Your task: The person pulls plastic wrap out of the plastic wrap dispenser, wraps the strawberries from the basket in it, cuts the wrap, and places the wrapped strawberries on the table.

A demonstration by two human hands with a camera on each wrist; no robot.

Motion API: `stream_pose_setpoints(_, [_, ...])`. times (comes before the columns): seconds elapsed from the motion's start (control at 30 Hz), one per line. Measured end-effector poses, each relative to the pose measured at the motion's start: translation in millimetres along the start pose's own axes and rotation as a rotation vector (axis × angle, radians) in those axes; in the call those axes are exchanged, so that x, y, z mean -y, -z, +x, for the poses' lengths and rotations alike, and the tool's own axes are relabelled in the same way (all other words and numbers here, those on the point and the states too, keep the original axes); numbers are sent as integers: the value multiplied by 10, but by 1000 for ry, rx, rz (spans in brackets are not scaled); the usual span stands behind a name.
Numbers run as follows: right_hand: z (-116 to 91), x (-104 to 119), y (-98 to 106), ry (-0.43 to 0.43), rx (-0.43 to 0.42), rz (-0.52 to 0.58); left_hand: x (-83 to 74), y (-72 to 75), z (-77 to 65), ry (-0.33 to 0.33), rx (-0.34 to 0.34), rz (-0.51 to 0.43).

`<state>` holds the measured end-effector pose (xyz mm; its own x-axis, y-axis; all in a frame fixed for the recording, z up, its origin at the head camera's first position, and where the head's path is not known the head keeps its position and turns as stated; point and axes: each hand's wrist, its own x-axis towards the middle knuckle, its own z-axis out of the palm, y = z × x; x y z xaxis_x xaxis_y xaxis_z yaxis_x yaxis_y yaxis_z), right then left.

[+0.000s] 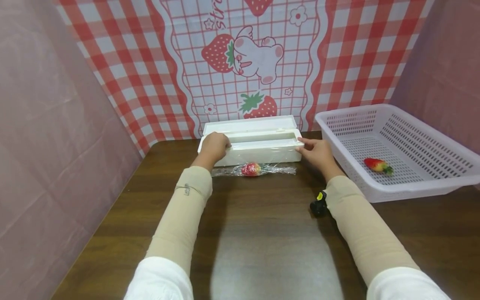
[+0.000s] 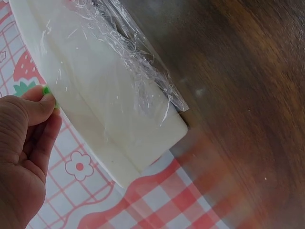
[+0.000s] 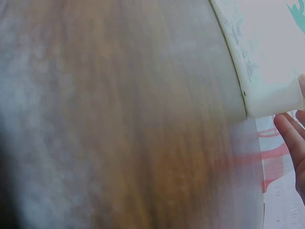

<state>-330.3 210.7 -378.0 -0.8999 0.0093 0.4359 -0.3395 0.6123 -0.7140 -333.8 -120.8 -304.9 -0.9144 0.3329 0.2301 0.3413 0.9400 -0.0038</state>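
Note:
A long white cling film dispenser box stands at the back of the table, its lid raised behind it. Clear film lies over its front. My left hand is at the left part of its rim; in the left wrist view, thumb and fingers pinch a small bright green piece there. I cannot tell what that piece is. With thumb and fingertips my right hand holds the box's right front corner. A strawberry wrapped in film, ends twisted, lies just in front of the box.
At the right stands a white perforated plastic basket with an unwrapped strawberry inside. A small black device shows by the right wrist. A strawberry-print cloth hangs right behind the box; a pinkish cloth borders the left.

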Motion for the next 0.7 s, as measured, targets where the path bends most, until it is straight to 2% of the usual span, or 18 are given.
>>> stream_pose_setpoints(0.2, [2,0,-3,5,2,10,53,6,-33,26,-3,-4])
stream_pose_setpoints(0.7, [-7,10,-2,9,1,13,85,17,-59,39,3,-38])
